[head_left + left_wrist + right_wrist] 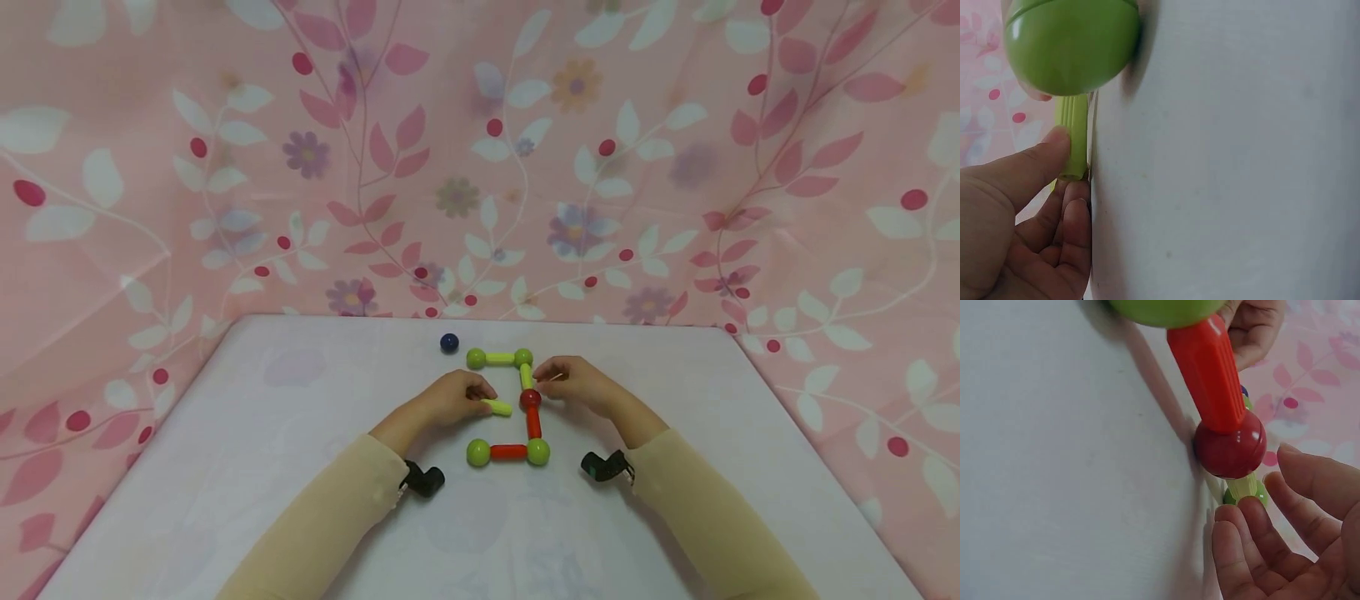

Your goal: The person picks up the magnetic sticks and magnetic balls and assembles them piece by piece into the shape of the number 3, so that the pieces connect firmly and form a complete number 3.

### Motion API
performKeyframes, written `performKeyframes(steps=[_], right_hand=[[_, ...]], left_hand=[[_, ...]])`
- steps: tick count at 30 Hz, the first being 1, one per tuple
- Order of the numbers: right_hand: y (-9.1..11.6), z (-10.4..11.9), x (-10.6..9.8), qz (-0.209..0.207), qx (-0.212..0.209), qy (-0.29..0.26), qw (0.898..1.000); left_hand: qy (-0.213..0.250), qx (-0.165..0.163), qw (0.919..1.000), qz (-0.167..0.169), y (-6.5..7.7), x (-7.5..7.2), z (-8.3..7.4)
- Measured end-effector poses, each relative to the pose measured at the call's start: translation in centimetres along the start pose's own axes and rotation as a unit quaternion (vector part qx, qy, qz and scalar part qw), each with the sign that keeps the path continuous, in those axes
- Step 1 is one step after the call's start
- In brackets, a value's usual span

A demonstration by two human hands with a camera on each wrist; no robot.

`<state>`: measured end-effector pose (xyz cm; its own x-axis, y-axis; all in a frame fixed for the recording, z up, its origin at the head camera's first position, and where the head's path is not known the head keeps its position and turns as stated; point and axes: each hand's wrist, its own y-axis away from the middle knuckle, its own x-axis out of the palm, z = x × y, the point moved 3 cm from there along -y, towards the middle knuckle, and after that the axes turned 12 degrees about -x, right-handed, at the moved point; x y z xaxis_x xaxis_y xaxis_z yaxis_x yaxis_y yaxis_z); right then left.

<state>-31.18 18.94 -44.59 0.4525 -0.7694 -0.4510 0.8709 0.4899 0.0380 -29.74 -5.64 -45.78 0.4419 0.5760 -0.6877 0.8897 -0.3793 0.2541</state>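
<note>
My left hand (456, 397) pinches a yellow-green rod (498, 407) between thumb and fingers, low over the table and inside the bracket-shaped chain of rods and balls. In the left wrist view the thumb presses along that ribbed rod (1074, 140). My right hand (573, 383) is beside the red ball (530, 398), thumb apart from the fingers, nothing gripped. The right wrist view shows its fingertips (1250, 509) close to the ball and the pale yellow rod (1242, 486) behind it. A red rod (533, 422) runs from the red ball to a green ball (537, 452).
A second red rod (508, 452) joins that corner to another green ball (478, 452). At the far side a yellow-green rod (499, 359) links two green balls. A loose dark blue ball (449, 342) lies behind. Floral cloth (480, 167) hangs beyond the white table (300, 467).
</note>
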Motion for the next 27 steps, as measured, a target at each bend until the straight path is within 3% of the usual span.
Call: performKeyframes(steps=[8,17,27], right_hand=[[0.5,-0.4,0.5,-0.008,0.01,0.008,1.0],[0.9,-0.2,0.9,-0.01,0.012,0.014,1.0],[0.9,-0.4,1.3,0.001,-0.022,0.024,0.999]], left_hand=[[0.007,0.004,0.9999,-0.013,0.1,0.2,0.0],[0.013,-0.015,0.9991,-0.037,0.2,0.2,-0.2],[0.024,-0.02,0.9983,-0.048,0.2,0.5,-0.7]])
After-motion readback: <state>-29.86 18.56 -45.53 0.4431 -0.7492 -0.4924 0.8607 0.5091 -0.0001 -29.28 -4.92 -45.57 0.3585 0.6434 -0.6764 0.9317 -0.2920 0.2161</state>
